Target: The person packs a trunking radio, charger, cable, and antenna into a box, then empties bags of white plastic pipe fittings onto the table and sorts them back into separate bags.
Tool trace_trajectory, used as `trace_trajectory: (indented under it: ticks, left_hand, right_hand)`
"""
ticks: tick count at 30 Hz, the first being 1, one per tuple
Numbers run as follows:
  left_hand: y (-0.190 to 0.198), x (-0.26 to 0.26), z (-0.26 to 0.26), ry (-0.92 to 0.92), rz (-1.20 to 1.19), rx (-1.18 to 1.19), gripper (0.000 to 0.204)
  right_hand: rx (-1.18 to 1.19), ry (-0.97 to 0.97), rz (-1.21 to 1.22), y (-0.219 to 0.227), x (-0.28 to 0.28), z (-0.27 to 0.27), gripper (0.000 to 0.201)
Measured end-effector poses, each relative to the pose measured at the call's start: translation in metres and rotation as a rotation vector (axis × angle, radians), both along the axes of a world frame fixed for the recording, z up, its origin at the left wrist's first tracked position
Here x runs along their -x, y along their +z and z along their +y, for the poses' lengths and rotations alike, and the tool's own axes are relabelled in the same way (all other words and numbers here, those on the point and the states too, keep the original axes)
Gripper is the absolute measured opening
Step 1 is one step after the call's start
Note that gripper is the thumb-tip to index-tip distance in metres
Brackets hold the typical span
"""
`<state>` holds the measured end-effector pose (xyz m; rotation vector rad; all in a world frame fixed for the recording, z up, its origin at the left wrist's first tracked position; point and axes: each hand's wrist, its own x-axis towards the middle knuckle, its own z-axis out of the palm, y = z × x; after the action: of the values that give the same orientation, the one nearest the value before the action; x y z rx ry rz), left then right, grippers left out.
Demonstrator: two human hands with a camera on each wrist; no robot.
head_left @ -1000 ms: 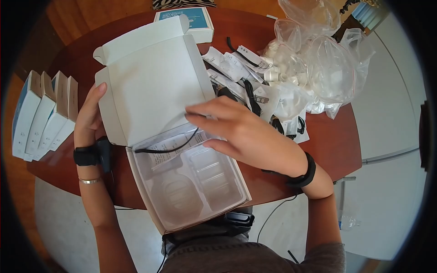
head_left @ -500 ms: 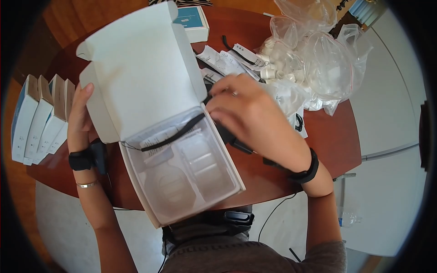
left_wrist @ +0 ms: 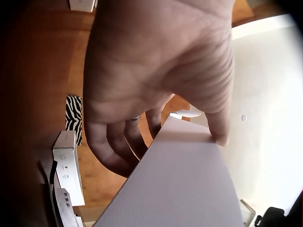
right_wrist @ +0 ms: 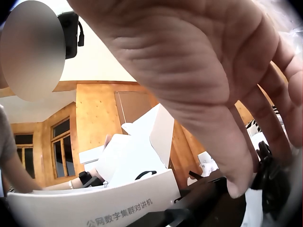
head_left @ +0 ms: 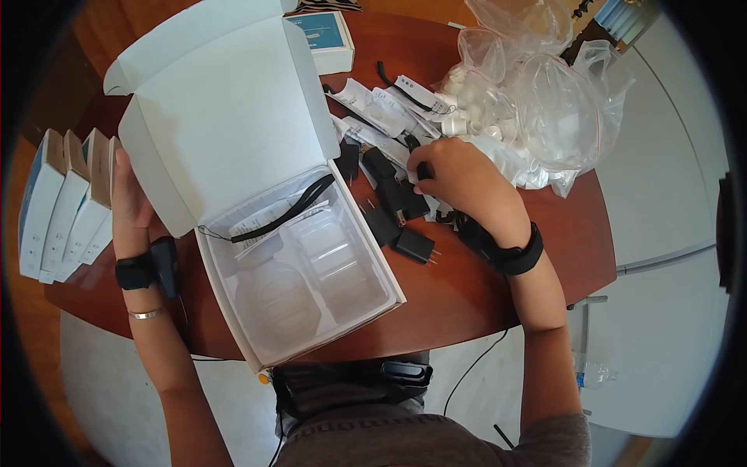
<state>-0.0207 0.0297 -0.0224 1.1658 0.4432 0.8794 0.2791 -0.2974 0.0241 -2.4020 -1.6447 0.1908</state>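
An open white box [head_left: 307,311] stands tilted at the table's front edge, its lid raised. Inside, a clear plastic tray [head_left: 276,300] has moulded hollows, with printed paper and a black wrist strap [head_left: 288,212] across its far end. My left hand [head_left: 131,198] grips the lid [head_left: 226,117] by its left side; in the left wrist view the thumb lies on the inner face and the fingers wrap behind. Right of the box, my right hand [head_left: 467,175] pinches a bundled black cable [right_wrist: 267,168] between thumb and fingers. Black plug adapters [head_left: 415,246] lie beside it.
Several white boxes [head_left: 54,206] stand in a row at the left. Another box with a blue top [head_left: 323,35] lies at the back. Folded papers [head_left: 373,105] and clear plastic bags [head_left: 556,109] of white parts fill the back right.
My right hand has moved from over the box to the right, down among the black adapters and cables. The strap now lies in the box, which has shifted left with its lid.
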Motion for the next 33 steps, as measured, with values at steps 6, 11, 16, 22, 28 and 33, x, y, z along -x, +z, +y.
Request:
trace_trajectory:
  ticks: [6,11,16,22,28,33]
  left_hand:
    - [-0.009,0.005,0.011,-0.020,-0.011,0.000,0.087]
    - [-0.007,0.003,0.005,0.012,-0.011,0.031,0.087]
    - [-0.003,0.000,-0.004,0.007,-0.027,0.056,0.087]
    - [-0.005,0.001,0.000,0.002,-0.003,0.028,0.087]
    - [-0.006,0.001,0.000,0.004,-0.003,0.056,0.088]
    - [-0.003,0.000,-0.004,0.014,0.019,0.040,0.089]
  right_hand:
    - [-0.038,-0.019,0.105,0.017,-0.003,0.002,0.022]
    - [-0.223,-0.152,0.121,0.037,0.001,-0.001,0.026]
    - [-0.195,-0.100,0.002,0.035,-0.009,-0.009,0.017]
    - [0.030,-0.067,0.078,0.026,-0.014,-0.011,0.013]
    - [-0.031,-0.119,0.150,0.029,-0.015,-0.007,0.013]
    - [-0.218,-0.100,-0.136,0.004,-0.016,0.002,0.019]
